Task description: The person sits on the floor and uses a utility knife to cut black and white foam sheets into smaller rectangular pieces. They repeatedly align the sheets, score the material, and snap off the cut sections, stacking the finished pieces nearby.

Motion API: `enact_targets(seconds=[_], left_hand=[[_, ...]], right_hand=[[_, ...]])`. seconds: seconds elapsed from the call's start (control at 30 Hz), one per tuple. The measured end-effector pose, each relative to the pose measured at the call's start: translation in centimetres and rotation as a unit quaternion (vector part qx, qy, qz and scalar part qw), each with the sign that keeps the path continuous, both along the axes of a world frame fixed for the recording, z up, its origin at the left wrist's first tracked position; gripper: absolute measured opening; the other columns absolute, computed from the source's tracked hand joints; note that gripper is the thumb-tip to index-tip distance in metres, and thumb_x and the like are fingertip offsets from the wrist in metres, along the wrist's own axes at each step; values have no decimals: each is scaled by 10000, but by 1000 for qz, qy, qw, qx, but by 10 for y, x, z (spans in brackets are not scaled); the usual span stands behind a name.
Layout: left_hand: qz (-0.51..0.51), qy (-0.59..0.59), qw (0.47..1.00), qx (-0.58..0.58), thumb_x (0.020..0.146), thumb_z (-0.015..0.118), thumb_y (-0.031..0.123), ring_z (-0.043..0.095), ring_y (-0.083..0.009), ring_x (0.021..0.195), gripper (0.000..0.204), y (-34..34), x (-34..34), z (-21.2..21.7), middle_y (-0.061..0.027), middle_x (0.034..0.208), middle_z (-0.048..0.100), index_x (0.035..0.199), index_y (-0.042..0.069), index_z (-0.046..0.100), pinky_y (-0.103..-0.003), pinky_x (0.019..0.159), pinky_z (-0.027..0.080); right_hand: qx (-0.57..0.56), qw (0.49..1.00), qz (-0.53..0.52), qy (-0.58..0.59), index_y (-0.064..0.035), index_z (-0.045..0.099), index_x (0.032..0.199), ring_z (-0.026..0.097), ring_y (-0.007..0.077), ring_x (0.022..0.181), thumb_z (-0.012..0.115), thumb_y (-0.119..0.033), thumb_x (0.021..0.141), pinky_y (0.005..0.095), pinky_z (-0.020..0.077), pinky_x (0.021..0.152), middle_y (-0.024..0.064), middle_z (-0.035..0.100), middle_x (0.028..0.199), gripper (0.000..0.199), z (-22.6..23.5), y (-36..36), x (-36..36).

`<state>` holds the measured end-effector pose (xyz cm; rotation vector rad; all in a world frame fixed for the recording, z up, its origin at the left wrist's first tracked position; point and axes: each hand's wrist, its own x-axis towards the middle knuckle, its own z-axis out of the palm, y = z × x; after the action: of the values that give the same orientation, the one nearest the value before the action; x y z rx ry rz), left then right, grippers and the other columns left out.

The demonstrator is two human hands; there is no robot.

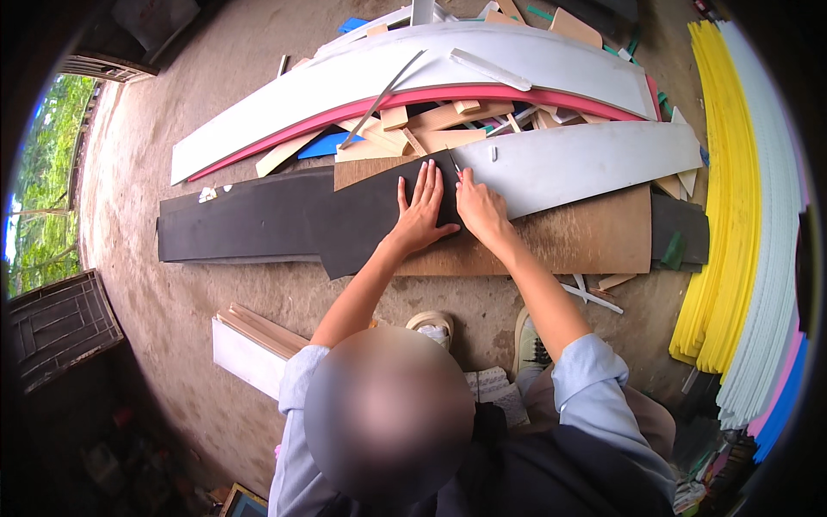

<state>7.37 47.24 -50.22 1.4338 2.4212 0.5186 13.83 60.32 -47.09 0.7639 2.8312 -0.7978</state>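
Observation:
My left hand (419, 217) lies flat on a black foam-like sheet (258, 220), fingers stretched out and pressing it down. Just to its right, my right hand (482, 208) grips a cutter knife (456, 164) with a reddish handle. Its thin blade points away from me, close to where the black sheet meets a light grey sheet (594, 159). Under these sheets is a brown wooden board (590, 237), showing bare on the right and at a corner beyond my left hand. A small pale strip (493, 153) rests on the grey sheet.
Beyond lies a heap of wooden offcuts (448, 115) under a long curved white panel (362, 77) with a pink layer below. Tall stacks of yellow sheets (724, 198) and pale blue sheets (767, 224) line the right. Stacked boards (254, 349) sit left of my feet.

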Motion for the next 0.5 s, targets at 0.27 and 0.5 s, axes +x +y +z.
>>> enact_targets(seconds=[0.27,0.5], left_hand=[[19,15,999,-30,639,657,495,-9,-226,1337,1059,3,-2,2,-131,1439,22,1367,26,48,-555,1012,-3],[24,26,998,-50,630,669,492,-26,-233,1336,1093,3,0,-1,-131,1440,-6,1368,26,11,-568,1010,-2]], right_hand=[[-48,998,8,-39,16,366,1051,589,419,694,393,-210,876,496,477,619,257,589,705,287,1,-12,39],[-24,996,6,-88,28,374,1084,605,385,656,412,-179,870,468,487,562,225,598,668,300,9,-37,117]])
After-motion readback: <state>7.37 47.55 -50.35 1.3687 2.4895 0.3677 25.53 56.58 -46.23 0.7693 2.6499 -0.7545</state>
